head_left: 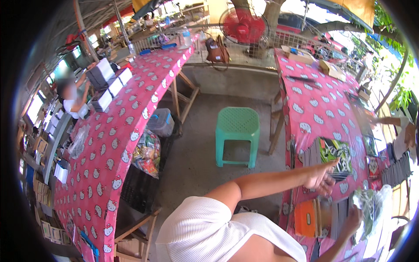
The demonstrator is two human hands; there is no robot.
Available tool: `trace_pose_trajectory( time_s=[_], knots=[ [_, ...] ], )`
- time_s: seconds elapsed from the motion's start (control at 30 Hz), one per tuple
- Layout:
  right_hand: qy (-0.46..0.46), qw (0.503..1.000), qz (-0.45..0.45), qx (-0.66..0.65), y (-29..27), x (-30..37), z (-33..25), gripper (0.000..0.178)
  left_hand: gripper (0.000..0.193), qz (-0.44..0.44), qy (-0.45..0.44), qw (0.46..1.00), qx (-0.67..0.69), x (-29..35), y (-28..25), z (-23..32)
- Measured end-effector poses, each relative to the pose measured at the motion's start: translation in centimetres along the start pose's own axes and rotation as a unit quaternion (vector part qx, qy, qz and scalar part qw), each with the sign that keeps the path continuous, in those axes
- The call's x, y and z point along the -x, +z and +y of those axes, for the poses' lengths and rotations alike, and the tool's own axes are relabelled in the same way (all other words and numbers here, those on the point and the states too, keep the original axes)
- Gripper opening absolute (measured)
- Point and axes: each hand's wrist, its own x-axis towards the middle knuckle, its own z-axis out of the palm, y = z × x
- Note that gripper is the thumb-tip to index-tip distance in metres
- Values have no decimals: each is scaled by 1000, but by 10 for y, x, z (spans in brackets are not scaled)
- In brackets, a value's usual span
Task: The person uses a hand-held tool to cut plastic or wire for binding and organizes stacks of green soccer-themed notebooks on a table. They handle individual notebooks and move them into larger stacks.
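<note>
My left hand (322, 178) reaches across to the right-hand table, its fingers apart and nothing held in them. It hovers at the near edge of a stack of thin books with green-and-black covers (335, 153). Lower down, my right hand (352, 222) is closed at the edge of a clear plastic bag (371, 212) with something green and white inside; its fingertips are partly hidden. Between my arms lie an orange box (305, 218) and a row of grey-edged books (340, 214).
Pink cartoon-print cloths cover the right table (314, 105) and the left table (104, 161). A green plastic stool (238, 124) stands between them. Another person's hand (409, 135) is across the right table, beside dark stacked books (396, 169). A person (72, 98) works at far left. A red fan (244, 27) stands behind.
</note>
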Motion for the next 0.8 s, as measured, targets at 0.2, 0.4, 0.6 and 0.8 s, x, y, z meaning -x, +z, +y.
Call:
trace_pose_trajectory(
  time_s=[0.2,0.4,0.6,0.8],
  knots=[
    [-165,978,115,-51,-3,67,-60,19,25,59,119,978,-163,-58,21,-96],
    [13,973,229,-34,-20,84,-31,22,20,-22,373,826,-422,-36,27,-76],
    [117,968,199,-93,8,103,-10,18,19,-147,423,799,-401,-13,52,-83],
    [142,966,165,-141,28,112,-1,15,16,-134,430,790,-416,-24,41,-86]
  ],
)
